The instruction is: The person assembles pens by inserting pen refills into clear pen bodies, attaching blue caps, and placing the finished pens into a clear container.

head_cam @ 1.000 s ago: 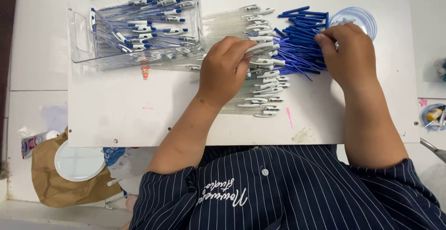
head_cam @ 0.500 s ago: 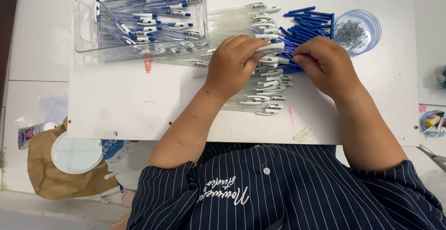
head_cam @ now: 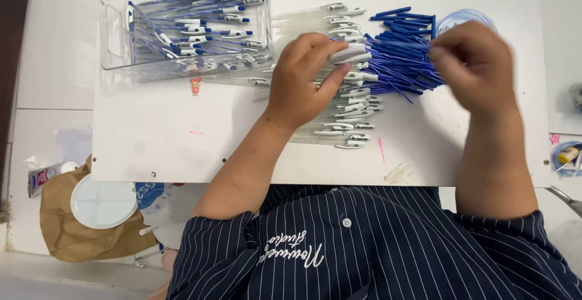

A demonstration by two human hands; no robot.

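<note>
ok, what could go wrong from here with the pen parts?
1. The left hand pinches one clear barrel above the barrel pile; a sweep of the wrist could scatter the loose row.
2. The right hand is blurred at the blue refills, which fan out loosely, so it may well grab several at once.
3. The lowest barrels lie fairly near the board's front edge and could roll off.

There is a single view, from a camera worn on the person's head, looking almost straight down over the chest and forearms onto the white bench (head_cam: pixel 151 148). It sits close: the bench fills most of the frame, its far edge at the top and its near edge just above the striped shirt (head_cam: pixel 364 251). A strip of floor shows at the left.
</note>
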